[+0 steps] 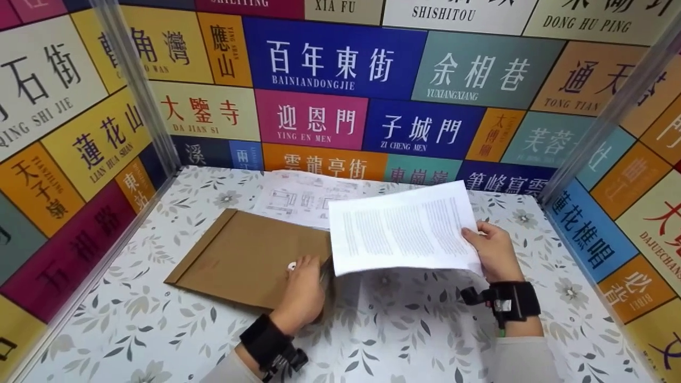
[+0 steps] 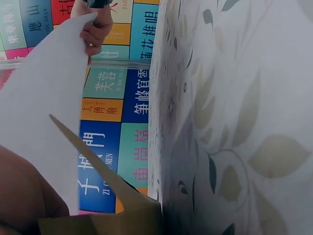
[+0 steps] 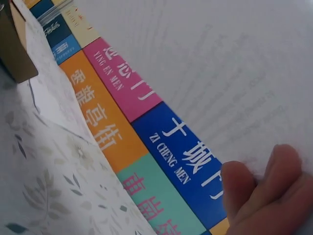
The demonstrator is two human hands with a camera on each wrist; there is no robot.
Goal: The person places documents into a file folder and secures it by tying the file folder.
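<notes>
A brown paper envelope [image 1: 239, 255] lies at a slant on the left half of the table. My left hand [image 1: 306, 295] grips its right end, beside a small white button [image 1: 291, 266]. That end gapes in the left wrist view, where the envelope's edge [image 2: 137, 215] shows below the sheet. My right hand [image 1: 495, 250] pinches the right edge of a white printed sheet [image 1: 399, 229], thumb in front. The sheet is raised and tilted, its left edge close to the envelope's mouth. In the right wrist view, fingers [image 3: 286, 166] press against the paper [image 3: 220, 63].
Behind the envelope, another sheet with line drawings [image 1: 298, 197] lies flat against the back wall. A white tablecloth [image 1: 415, 330] with grey leaves covers the table. Panels with colourful street signs [image 1: 335, 64] enclose the back and both sides.
</notes>
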